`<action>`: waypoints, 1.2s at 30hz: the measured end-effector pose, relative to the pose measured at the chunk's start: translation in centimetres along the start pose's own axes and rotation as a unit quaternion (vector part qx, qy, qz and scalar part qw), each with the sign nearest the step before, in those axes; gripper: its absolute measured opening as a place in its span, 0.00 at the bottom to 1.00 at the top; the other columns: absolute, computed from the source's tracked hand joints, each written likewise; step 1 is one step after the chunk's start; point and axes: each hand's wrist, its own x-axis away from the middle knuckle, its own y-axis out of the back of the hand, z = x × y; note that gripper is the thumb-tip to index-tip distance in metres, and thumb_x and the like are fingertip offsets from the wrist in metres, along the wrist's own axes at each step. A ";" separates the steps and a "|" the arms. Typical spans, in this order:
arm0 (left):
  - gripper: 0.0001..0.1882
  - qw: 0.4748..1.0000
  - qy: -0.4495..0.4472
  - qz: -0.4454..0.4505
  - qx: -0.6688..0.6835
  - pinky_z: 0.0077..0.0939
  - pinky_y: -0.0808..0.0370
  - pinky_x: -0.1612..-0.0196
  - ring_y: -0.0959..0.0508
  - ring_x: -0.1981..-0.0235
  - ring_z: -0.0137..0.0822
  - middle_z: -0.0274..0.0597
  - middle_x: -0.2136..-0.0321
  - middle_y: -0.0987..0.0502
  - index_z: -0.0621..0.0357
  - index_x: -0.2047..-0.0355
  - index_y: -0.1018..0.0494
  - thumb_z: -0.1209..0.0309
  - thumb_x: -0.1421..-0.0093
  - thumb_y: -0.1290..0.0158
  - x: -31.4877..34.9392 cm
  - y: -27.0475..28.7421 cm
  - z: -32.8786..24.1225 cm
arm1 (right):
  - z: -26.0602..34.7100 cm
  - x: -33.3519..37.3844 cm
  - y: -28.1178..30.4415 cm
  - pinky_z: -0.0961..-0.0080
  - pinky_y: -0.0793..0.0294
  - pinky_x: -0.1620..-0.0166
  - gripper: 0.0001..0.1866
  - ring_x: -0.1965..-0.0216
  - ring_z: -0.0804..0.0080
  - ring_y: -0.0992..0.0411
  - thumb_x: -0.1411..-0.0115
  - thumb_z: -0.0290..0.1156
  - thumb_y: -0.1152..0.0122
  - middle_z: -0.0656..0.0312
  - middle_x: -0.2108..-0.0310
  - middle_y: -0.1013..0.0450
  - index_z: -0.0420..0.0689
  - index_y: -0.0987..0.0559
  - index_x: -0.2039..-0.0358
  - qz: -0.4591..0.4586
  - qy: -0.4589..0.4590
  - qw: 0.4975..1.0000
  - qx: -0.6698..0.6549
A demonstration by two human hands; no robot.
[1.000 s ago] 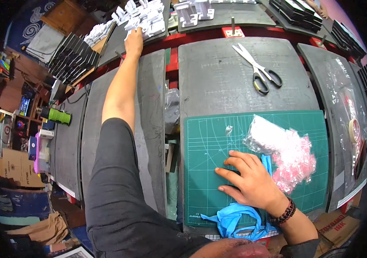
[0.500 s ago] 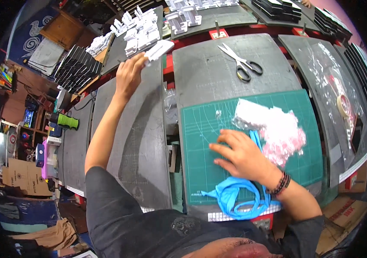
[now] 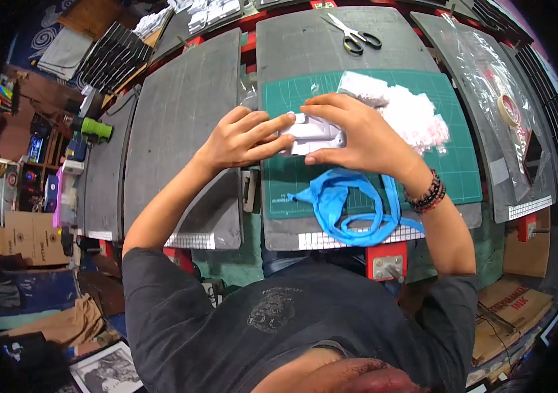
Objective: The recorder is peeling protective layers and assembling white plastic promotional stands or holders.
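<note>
Green cutting mat (image 3: 468, 170) at frame centre: left hand (image 3: 243, 137) and right hand (image 3: 364, 131) pinch a small white packet (image 3: 315, 134) by its ends, fingers closed; it looks light and flimsy.

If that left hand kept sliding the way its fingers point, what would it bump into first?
The left hand points to the person's right, at the small white packet its fingertips already touch. Just past that is the right hand, holding the packet from the other side.

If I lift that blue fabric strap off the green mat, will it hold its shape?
Probably not. The blue fabric strap lies in limp loops and folds, so it should flop and dangle. It looks thin, likely light. Draped over the green cutting mat edge, it may snag or trail.
</note>
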 end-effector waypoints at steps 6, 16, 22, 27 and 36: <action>0.25 0.998 0.053 -0.019 0.019 0.32 0.21 0.57 0.15 0.56 0.37 0.42 0.39 0.18 0.42 0.39 0.27 0.69 0.36 0.38 0.6 -0.6 -1.6 | -0.6 0.3 0.3 0.60 0.21 0.47 0.40 0.49 0.50 0.20 0.49 0.46 0.15 0.47 0.50 0.19 0.37 0.19 0.41 0.032 -0.020 0.998 -0.043; 0.32 0.967 0.182 0.042 0.173 0.44 0.22 0.47 0.18 0.48 0.50 0.51 0.41 0.20 0.54 0.34 0.30 0.59 0.35 0.38 -0.7 -1.2 -1.0 | -2.7 0.8 -0.7 0.59 0.21 0.42 0.44 0.45 0.49 0.20 0.53 0.40 0.15 0.48 0.46 0.19 0.41 0.23 0.36 0.017 -0.044 0.997 0.066; 0.45 0.939 0.277 0.075 0.191 0.45 0.22 0.47 0.19 0.49 0.52 0.51 0.51 0.20 0.62 0.41 0.23 0.45 0.53 0.25 -0.8 -1.5 -1.3 | -1.6 0.4 -0.8 0.58 0.20 0.43 0.39 0.46 0.48 0.20 0.50 0.38 0.17 0.49 0.47 0.19 0.42 0.21 0.38 0.040 -0.048 0.998 0.023; 0.41 0.933 0.301 0.006 0.199 0.44 0.21 0.47 0.17 0.51 0.52 0.51 0.53 0.18 0.63 0.44 0.21 0.50 0.53 0.23 0.2 -2.7 -2.3 | -1.3 0.0 -1.2 0.58 0.21 0.42 0.37 0.46 0.49 0.20 0.50 0.35 0.17 0.50 0.46 0.20 0.42 0.21 0.39 0.024 -0.022 0.999 0.029; 0.40 0.751 0.471 -0.083 0.455 0.35 0.26 0.36 0.21 0.39 0.37 0.47 0.43 0.19 0.64 0.36 0.25 0.50 0.40 0.32 0.1 -1.9 -3.8 | 0.1 -0.5 -0.8 0.62 0.24 0.38 0.41 0.41 0.64 0.22 0.48 0.32 0.15 0.57 0.40 0.20 0.40 0.23 0.34 0.084 -0.112 0.977 -0.163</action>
